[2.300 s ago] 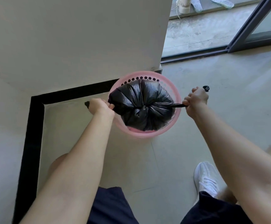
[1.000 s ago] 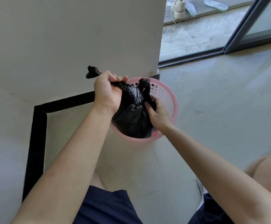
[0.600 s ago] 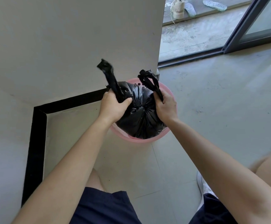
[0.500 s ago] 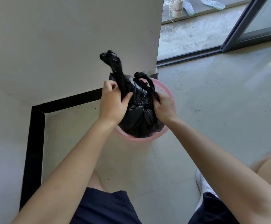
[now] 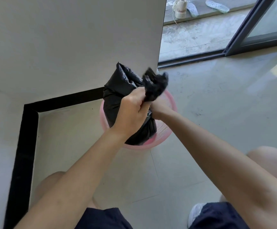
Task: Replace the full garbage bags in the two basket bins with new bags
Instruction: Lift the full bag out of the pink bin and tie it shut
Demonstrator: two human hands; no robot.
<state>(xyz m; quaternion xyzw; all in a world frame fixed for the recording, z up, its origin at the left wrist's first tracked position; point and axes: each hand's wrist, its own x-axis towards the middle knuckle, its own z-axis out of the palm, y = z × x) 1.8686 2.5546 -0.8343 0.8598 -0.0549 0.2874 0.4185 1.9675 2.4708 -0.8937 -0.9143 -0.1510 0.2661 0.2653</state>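
Left hand [image 5: 132, 114] clutches, and half-hidden right hand [image 5: 157, 107] seemingly clutches, black garbage bag [image 5: 116, 100] over pink basket bin [image 5: 141, 146] on grey floor [image 5: 225, 113].

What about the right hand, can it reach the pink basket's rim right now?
Probably yes: the right hand sits close to the pink basket's rim, with nothing between them. Its fingers are hidden at the black bag, so it may need to let go first.

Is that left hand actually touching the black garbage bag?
Touching. The head view shows the left hand with its fingers curled round the bunched top of the black garbage bag.
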